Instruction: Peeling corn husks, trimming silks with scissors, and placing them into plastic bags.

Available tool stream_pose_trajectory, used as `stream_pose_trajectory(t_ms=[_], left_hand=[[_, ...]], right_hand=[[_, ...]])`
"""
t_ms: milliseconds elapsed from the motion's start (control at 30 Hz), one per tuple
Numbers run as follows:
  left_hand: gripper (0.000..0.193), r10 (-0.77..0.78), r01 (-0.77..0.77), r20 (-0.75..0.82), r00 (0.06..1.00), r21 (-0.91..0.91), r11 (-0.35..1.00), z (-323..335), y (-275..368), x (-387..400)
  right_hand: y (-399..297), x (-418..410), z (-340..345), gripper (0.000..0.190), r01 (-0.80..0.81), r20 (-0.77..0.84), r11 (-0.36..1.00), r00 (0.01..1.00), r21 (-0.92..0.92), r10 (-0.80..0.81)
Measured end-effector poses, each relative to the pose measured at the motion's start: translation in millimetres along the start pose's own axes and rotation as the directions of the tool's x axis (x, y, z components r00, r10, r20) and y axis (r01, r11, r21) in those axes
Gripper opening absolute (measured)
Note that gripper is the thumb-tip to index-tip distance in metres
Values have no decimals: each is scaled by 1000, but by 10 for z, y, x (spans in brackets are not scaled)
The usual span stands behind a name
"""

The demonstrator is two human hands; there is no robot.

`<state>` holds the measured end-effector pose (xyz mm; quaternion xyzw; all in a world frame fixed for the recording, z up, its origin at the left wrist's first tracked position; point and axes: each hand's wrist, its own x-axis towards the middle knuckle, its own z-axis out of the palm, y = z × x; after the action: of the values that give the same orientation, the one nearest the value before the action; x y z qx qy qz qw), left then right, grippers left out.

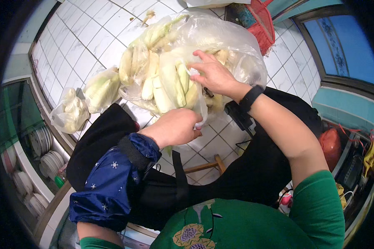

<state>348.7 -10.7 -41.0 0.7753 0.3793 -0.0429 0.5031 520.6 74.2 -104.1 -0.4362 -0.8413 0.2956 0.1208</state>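
Observation:
Ears of corn in pale husks [163, 96] fill a thin clear plastic bag [202, 107] on the floor between my knees. My left hand [180, 126], below a blue snowflake-print sleeve cover, pinches the near edge of this bag. At its far right edge is my right hand [212, 73], fingers spread against the plastic; its palm is turned away from view. A larger clear plastic bag [218, 34] with more corn lies behind and around the first. Left of them sit a tied bag of husked-looking green corn [103, 90] and a smaller knotted bag [70, 110] of pale contents.
White floor tiles [90, 37] bear a few husk scraps. A red plastic basket [263, 31] stands at the far right. Plates [51, 162] fill a cabinet at left. A wooden stool rung [202, 167] shows between my legs. A red bag [330, 144] is at right.

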Motion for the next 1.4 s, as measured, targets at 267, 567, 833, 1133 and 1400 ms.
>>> stream_pose_trajectory(t_ms=[267,567,833,1133,1400], left_hand=[[15,-145,165,-429,892,9,986,-659,64,-303],[15,-324,357,-676,662,-96,929,-677,-182,-250],[11,-188,362,-800,570,40,931,-615,-161,-51],[26,-209,-161,-553,807,-546,822,-468,-256,73],[62,-41,-253,-314,948,-828,500,-487,19,87]], right_hand=[[-175,319,-695,26,-313,-31,846,932,432,361],[-115,158,-624,27,-544,51,686,800,484,598],[-59,73,-707,32,-428,85,838,901,338,426],[-360,24,-904,24,-352,237,870,930,345,282],[-675,9,-1020,20,-176,265,814,964,554,28]])
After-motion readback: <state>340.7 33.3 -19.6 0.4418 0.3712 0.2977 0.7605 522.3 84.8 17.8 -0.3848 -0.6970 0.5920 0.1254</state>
